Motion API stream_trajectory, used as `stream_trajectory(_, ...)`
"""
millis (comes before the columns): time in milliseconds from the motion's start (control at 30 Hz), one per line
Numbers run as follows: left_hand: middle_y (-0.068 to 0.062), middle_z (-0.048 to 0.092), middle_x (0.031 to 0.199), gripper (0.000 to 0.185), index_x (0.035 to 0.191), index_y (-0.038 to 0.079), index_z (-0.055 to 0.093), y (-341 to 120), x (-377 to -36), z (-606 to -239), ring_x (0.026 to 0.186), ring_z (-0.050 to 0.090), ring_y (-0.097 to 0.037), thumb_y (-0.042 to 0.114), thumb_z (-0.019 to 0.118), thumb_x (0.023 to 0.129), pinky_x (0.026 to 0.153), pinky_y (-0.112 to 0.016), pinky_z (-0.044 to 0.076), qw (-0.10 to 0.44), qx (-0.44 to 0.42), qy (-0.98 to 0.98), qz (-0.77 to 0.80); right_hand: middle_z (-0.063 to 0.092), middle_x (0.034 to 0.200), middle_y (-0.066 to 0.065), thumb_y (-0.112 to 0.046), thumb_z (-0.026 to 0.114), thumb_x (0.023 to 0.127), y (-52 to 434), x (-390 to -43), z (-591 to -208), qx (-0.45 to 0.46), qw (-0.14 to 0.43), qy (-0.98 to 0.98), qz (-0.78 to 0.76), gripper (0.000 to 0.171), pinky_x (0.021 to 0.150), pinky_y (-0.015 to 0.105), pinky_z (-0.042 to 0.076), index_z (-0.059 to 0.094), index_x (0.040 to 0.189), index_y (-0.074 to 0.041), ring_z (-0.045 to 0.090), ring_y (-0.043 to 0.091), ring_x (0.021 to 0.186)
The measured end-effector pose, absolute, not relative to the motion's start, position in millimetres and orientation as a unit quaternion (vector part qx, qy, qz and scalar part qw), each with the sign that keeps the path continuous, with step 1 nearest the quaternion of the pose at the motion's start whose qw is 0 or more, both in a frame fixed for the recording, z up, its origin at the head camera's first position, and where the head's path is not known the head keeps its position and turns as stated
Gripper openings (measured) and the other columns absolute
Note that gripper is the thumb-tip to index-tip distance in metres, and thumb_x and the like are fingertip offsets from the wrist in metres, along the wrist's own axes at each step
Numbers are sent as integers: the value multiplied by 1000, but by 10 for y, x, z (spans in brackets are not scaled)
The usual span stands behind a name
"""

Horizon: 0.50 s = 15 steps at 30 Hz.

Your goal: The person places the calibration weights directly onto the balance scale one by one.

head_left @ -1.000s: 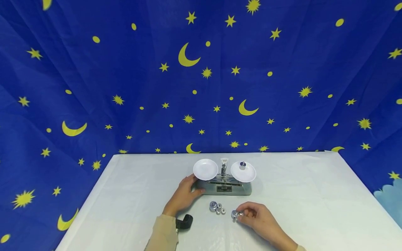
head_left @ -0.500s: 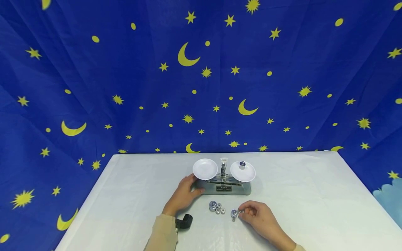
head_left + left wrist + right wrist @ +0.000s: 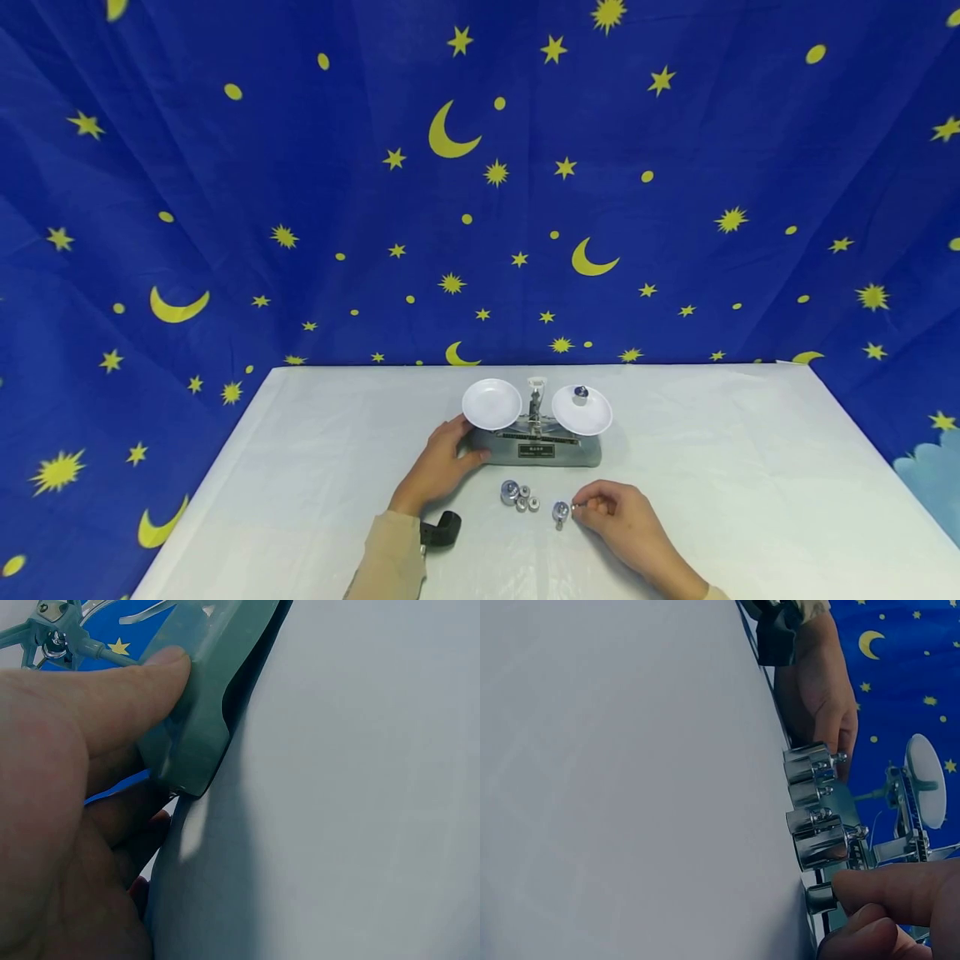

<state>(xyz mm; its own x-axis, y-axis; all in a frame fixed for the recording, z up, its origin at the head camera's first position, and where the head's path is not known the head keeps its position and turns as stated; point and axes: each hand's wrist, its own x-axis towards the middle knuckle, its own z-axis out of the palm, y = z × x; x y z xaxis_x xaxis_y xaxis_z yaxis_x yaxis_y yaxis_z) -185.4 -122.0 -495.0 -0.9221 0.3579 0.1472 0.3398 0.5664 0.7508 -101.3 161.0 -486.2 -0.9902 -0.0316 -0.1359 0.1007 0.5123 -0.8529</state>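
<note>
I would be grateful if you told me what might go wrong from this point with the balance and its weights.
The small weight at the fingertips of the right hand could slip, since only the tips seem to hold it. That hand might also nudge the larger weight close beside it. If the left hand, gripping the balance base, jolts it, the metal weight on the right pan might slide.

The left hand (image 3: 437, 468) was bare, below a plain beige sleeve (image 3: 387, 557), with a bent black fitting (image 3: 442, 531) jutting beside the wrist; the bare right hand (image 3: 621, 518) showed a beige cuff (image 3: 716, 593).
</note>
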Motion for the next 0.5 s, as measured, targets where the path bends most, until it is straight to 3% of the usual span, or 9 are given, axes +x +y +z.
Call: stream_trajectory(500, -17, 45, 153, 62, 148, 0, 47, -1229, -1859, -4952, 144, 37, -36, 24, 70, 95, 122, -58, 17, 12, 197, 885, 422, 57, 69, 0, -14, 79, 82, 1647, -1019, -4825, 22, 92, 850, -519, 12, 56, 23, 44, 74, 91, -8, 50, 12, 60)
